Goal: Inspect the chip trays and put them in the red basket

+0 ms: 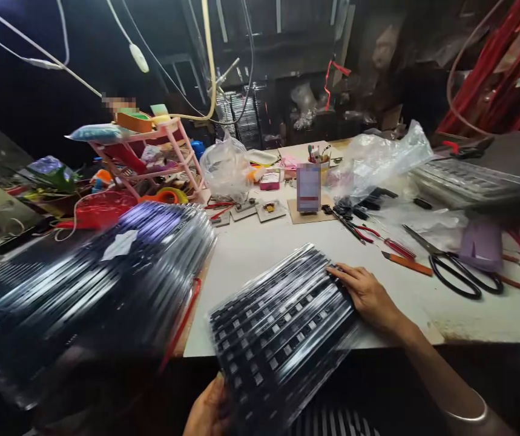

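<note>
A black ribbed plastic tray with rows of small pale squares hangs tilted over the front edge of the white table. It looks like a stack of trays with clear, shiny edges; how many cannot be made out. My left hand grips its lower left corner, thumb on top and the other fingers mostly hidden beneath. At the upper right edge, my right hand holds the tray with its fingers laid over the top. To the left lies a large pile of similar dark shiny trays, with a torn white paper piece on it.
Black-handled scissors, an orange cutter and red-handled pliers lie on the right of the table. A phone-like blurred panel stands at the back. A pink rack and clear plastic bags are behind; cables hang above.
</note>
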Tool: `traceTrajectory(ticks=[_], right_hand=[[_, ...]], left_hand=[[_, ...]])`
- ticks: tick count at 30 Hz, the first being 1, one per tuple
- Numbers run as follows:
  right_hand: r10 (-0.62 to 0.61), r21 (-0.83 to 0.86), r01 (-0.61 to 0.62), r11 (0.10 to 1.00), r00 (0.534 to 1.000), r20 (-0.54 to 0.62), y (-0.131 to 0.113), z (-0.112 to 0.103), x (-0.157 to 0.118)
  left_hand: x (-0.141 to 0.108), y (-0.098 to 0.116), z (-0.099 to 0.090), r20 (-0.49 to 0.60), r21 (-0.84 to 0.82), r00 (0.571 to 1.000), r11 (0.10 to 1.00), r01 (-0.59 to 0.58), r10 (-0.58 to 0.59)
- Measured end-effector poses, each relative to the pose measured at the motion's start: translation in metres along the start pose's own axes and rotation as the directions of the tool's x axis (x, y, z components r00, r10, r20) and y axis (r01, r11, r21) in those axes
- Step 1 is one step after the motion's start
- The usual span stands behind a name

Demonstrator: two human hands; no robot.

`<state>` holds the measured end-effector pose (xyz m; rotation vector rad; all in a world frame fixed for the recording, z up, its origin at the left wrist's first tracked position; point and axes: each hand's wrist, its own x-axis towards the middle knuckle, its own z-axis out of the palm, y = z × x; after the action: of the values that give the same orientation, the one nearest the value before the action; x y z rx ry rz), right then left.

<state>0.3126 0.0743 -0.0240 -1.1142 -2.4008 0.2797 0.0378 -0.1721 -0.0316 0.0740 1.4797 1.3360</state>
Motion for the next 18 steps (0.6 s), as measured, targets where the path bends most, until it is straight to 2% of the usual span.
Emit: traceTrajectory(ticks=[3, 5, 8, 11, 14, 18], right_hand=[[-0.04, 0.068, 0.039, 0.997, 0.999, 0.007, -0.008, -0.001, -0.011], [-0.043, 0.109, 0.042, 0.993, 0.999, 0.001, -0.01, 0.0, -0.015], [-0.031, 0.176, 0.033, 0.984, 0.999, -0.015, -0.015, 0.002, -0.017], [-0.019, 0.232, 0.021, 0.973, 1.0, -0.008, -0.021, 0.004, -0.015], [-0.008, 0.265, 0.003, 0.964, 1.0, 0.018, -0.03, 0.006, -0.01], [0.034, 0.4, -0.055, 0.915, 0.998, 0.06, -0.037, 0.001, 0.004]], left_hand=[[-0.005, 0.003, 0.007, 0.05, -0.186, 0.997, 0.98, 0.067, -0.059], [-0.008, 0.005, 0.006, 0.014, -0.193, 0.999, 0.98, 0.052, -0.05], [-0.007, 0.004, -0.005, -0.006, -0.185, 0.999, 0.982, 0.047, -0.049], [-0.004, -0.002, -0.02, 0.036, -0.254, 0.992, 0.959, 0.124, -0.119], [-0.005, -0.01, -0.031, 0.03, -0.304, 0.983, 0.935, 0.183, -0.182], [-0.008, -0.02, -0.037, 0.03, -0.326, 0.988, 0.933, 0.153, -0.152]])
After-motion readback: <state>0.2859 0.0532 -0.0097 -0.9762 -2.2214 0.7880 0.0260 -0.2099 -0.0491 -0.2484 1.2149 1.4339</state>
